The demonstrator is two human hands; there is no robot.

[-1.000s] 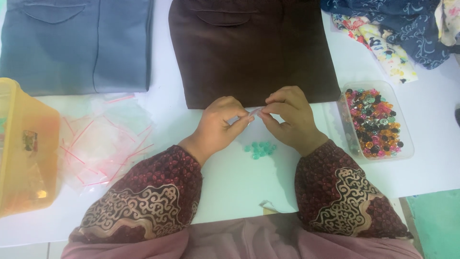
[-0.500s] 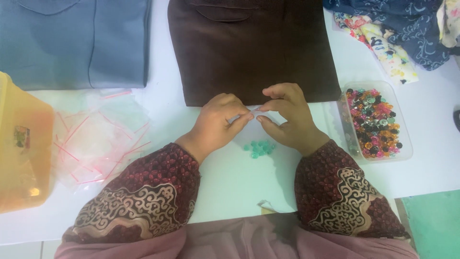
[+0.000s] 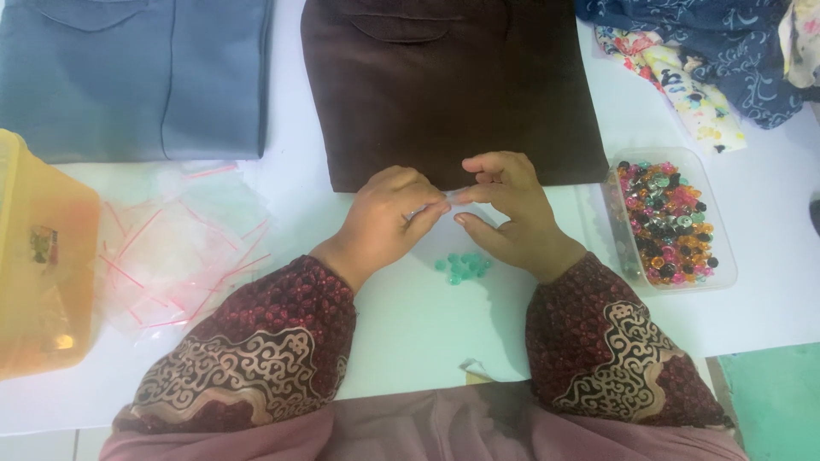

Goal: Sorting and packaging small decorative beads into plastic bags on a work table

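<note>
Clear plastic — a small zip bag (image 3: 451, 198), barely visible against the white table (image 3: 410, 333) — is pinched between the two hands just near of the folded brown garment (image 3: 453, 85). The left hand (image 3: 389, 224) is curled closed with thumb and forefinger pressed on the bag's left edge; the right hand (image 3: 508, 213) pinches the right edge between thumb and forefinger, its other fingers loosely spread. Both grips look clamped on the bag's mouth, though the plastic is too thin to see exactly where it ends.

To do this well, I'd judge the fingertips should stay close together on the mouth, with light, even pressure, so the film neither slips nor creases.

A small heap of green beads (image 3: 462, 265) lies on the table just near of the hands, below the gap between them, touching neither. To the right, a clear tray (image 3: 717, 273) holds mixed coloured beads (image 3: 668, 220). To the left lie a loose pile of empty bags with red strips (image 3: 184, 248) and, at the edge, an orange plastic box (image 3: 43, 256) — both well apart from the hands.
</note>
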